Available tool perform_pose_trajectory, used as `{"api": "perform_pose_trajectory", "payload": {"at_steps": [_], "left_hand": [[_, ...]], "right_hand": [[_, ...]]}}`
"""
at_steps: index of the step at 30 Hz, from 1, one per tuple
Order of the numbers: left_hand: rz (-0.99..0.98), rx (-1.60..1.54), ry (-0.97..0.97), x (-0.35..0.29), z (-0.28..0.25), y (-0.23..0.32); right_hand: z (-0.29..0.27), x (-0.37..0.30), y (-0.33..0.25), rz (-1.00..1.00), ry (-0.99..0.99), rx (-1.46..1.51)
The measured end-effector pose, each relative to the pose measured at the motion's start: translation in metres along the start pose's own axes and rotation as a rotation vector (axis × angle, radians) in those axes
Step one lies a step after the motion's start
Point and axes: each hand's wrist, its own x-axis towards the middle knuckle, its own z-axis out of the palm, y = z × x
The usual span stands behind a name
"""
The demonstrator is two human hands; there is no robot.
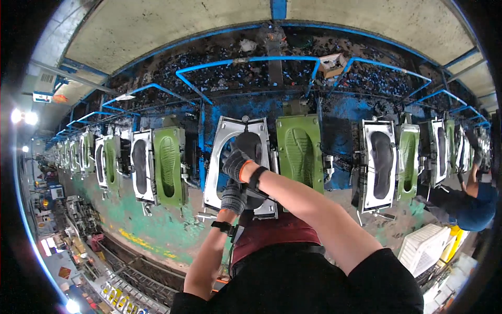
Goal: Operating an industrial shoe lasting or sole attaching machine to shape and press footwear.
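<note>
Both of my hands wear grey knit gloves and meet over a silver mould frame in front of me. A black shoe sole lies in that frame, partly covered by my hands and right wrist. My right hand is closed at the sole's left edge, its fingers curled toward the frame's opening. Just below it, my left hand is closed beside the sole's lower end; its fingertips are hidden beneath the right hand. Immediately right of the frame stands the green sole-shaped mould half.
More moulds line both sides, including a green half at left and a silver frame with a black sole at right. Blue rails run behind. At far right are a co-worker and a white crate.
</note>
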Motion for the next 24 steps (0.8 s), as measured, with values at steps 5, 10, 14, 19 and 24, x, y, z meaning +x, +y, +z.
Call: {"api": "perform_pose_trajectory", "payload": {"at_steps": [5,10,14,19,24], "left_hand": [[-0.257,0.802,0.089,-0.049,-0.122,0.045],[-0.369,0.933,-0.276,-0.073,-0.125,0.064],[-0.258,0.823,-0.421,-0.099,-0.118,-0.001],[-0.200,0.788,-0.502,-0.094,-0.100,0.046],[-0.113,0.599,-0.384,-0.111,-0.110,0.032]], "right_hand": [[-0.001,-0.004,-0.014,0.004,0.115,0.062],[0.019,-0.031,0.003,-0.006,0.168,0.079],[0.020,-0.025,-0.003,-0.001,0.137,0.064],[0.019,-0.035,-0.010,0.158,0.081,0.159],[0.030,-0.039,-0.024,0.254,0.233,0.098]]}}
